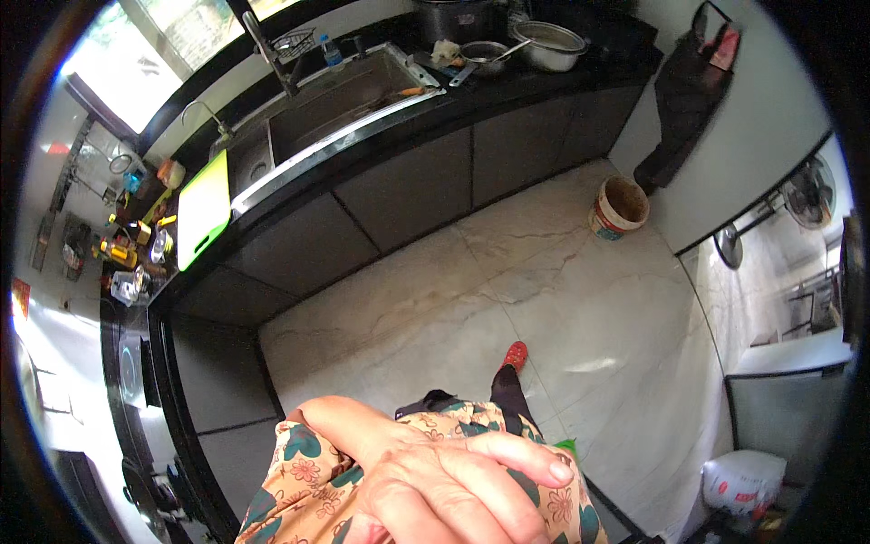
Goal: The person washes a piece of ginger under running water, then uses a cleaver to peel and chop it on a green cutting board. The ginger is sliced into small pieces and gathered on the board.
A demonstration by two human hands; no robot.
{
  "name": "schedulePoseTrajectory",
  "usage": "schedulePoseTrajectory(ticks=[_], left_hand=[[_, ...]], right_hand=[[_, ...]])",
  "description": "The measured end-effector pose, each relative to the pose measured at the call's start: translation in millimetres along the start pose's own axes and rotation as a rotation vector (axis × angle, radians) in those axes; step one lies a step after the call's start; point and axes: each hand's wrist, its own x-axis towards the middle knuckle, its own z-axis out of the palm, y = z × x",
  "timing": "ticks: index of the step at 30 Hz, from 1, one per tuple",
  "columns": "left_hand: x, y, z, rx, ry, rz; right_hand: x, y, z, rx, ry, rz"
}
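Observation:
My left hand (444, 485) is close to the camera at the lower edge, back upward, in front of my patterned tan clothing with green leaf-like shapes (299, 462). Its fingers stretch to the right, the outermost one apart from the others. I see nothing held in it; the palm side and some fingertips are hidden or cut off. Past the fingers, a bit of something bright green (567, 446) shows beside my clothing. My right hand does not show. Below, a foot in a red shoe (516, 355) stands on the pale tiled floor (408, 308).
Along the far side runs a dark counter with a sink (335, 118) and a tap (263, 45). A green cutting board (205, 210) lies near bottles (118, 254) at the left. Pots (548, 45) stand far right. A bucket (619, 207) and white bag (743, 480) are at the right.

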Motion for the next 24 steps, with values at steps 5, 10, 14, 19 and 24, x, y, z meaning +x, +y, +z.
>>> schedulePoseTrajectory(ticks=[5, 10, 14, 19, 24], left_hand=[[49, -48, -15, 0.157, 0.207, 0.044], [95, -111, -107, 0.26, 0.259, -0.302], [85, -123, -178, 0.47, 0.514, -0.672], [73, -113, -262, 0.607, 0.775, -0.694], [96, -122, -371, 0.545, 0.797, -0.699]], right_hand=[[35, -148, -37, -0.311, -0.16, -0.065], [131, -221, -65, -0.478, -0.175, -0.105], [270, -262, -56, -0.228, -0.215, -0.105], [273, -447, 40, -0.172, -0.439, -0.426], [186, -670, 106, 0.026, -0.645, -0.619]])
